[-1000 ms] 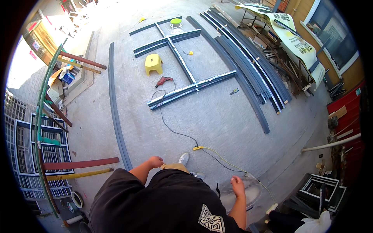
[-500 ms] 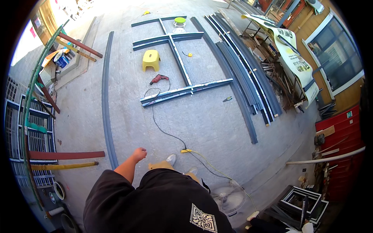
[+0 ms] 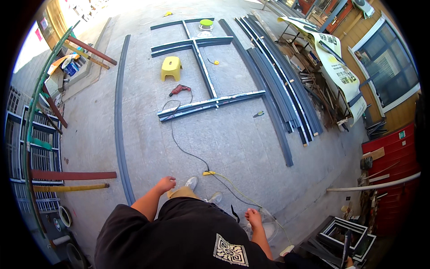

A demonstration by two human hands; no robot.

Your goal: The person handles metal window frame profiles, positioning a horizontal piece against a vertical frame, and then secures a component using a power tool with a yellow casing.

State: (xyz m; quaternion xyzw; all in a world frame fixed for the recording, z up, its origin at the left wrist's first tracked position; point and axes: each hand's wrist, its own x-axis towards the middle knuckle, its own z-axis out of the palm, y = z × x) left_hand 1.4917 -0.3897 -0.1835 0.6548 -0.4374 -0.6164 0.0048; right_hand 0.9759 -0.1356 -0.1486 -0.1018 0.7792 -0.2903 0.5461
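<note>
My left hand (image 3: 166, 184) hangs in front of my left side, its fingers loosely curled, with nothing seen in them. On my other side my right hand (image 3: 253, 217) is at waist height, also curled and with nothing seen in it. Both are away from the work on the ground. Ahead lies a frame of dark grey metal profiles (image 3: 206, 74), a long bar crossed by several others. A red corded power drill (image 3: 180, 90) rests beside the frame, its black cable joining a yellow power strip (image 3: 208, 173) near my shoes.
A yellow stool (image 3: 171, 68) and a green-topped stool (image 3: 206, 22) stand by the frame. Long profiles (image 3: 121, 112) lie left, with a stack (image 3: 277, 85) right. A fan (image 3: 270, 229) is right of me. At lower right, another person's hand (image 3: 350, 262) is near white-edged frames (image 3: 345, 233).
My right hand has come into view at my right side. My left hand has shifted slightly lower in the picture. The view has moved a little forward and right; the frame and drill stay put.
</note>
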